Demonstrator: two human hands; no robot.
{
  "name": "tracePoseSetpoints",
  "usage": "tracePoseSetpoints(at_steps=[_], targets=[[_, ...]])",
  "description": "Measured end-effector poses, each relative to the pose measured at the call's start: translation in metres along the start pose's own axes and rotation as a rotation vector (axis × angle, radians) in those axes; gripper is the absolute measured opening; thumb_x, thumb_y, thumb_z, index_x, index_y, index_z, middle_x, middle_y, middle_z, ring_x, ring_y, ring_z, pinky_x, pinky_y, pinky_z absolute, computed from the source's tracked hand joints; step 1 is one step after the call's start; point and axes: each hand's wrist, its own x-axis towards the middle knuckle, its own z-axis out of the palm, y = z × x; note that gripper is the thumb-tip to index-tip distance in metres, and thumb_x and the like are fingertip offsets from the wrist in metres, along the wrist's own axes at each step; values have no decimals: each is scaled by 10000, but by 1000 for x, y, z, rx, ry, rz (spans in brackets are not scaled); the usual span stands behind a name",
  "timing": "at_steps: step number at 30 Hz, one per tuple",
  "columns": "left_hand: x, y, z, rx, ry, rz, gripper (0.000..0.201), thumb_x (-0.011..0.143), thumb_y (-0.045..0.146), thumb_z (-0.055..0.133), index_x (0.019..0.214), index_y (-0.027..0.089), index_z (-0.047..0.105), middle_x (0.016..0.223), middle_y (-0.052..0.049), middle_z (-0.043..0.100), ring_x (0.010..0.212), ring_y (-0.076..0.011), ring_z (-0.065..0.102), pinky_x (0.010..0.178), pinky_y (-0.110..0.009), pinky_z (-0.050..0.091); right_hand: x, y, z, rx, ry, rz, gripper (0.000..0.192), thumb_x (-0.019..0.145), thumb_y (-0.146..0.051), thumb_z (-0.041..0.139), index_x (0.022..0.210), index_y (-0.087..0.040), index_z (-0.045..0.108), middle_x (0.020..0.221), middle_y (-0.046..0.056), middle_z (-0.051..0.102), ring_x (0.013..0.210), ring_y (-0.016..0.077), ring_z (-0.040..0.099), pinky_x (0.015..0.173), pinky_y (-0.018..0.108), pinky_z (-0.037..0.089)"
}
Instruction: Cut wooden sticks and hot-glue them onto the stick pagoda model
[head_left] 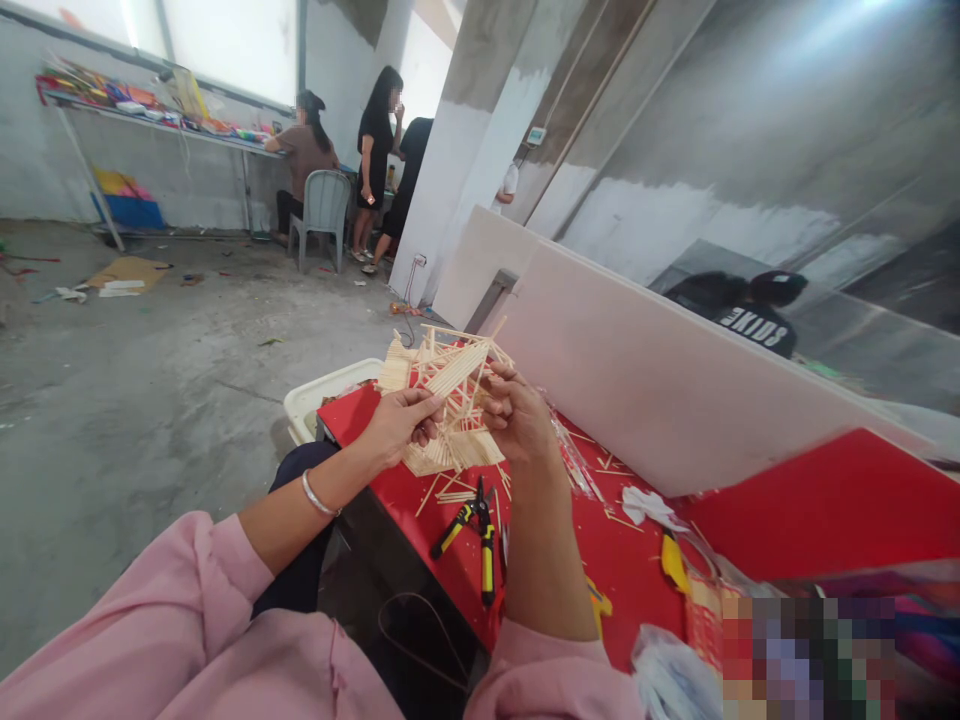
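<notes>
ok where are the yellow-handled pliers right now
The pliers lie on the red table between the forearms, just below the stick model.

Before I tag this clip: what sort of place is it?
Likely a craft workshop: a stick model held over a red table with pliers, and a far shelf of colourful materials.

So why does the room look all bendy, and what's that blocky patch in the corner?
In the head view the wide lens bends the walls and tilts the floor; the window glares white; a blocky patch hides the lower right corner; the left hand and right hand holding the stick model look fairly sharp.
</notes>
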Motion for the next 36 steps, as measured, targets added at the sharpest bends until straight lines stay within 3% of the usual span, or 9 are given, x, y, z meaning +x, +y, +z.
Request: tracePoseSetpoints(at_steps=[8, 17, 24, 36], targets=[[0, 0, -1, -10, 10, -15, 254, 768, 286, 731, 609, 136, 603, 536, 18, 602, 361, -33, 492, 340, -150, 329, 1, 0, 0, 11, -3, 4, 348, 548, -128, 666, 879, -205, 586, 751, -38, 651, 398, -6, 391, 302, 92, 214], [-3, -2, -7, -61, -9, -34, 206, 765, 311, 737, 753, 126, 646, 606, 10, 634, 392, -47, 545, 343, -139, 360, 1, -1, 1, 4, 15, 17, 353, 538, -134, 663, 871, -208, 573, 713, -62, 629, 389, -10, 373, 299, 90, 223], [-13, 0, -13, -139, 55, -29, 220, 757, 296, 740, 850, 106, 678, 604, 8, 637, 403, -54, 544, 350, -152, 376, 1, 0, -2, 17, -30, 11, 339, 564, -134, 671, 876, -215, 565, 725, -62, 616, 397, -15, 371, 310, 87, 223], [-31, 2, -12, -120, 88, 55, 272, 735, 374, 733, 816, 126, 656, 616, 17, 625, 401, -53, 536, 344, -152, 361, 2, 1, -2, 26, -13, 18, 341, 557, -125, 644, 879, -211, 572, 720, -57, 615, 395, -9, 354, 307, 96, 219]])
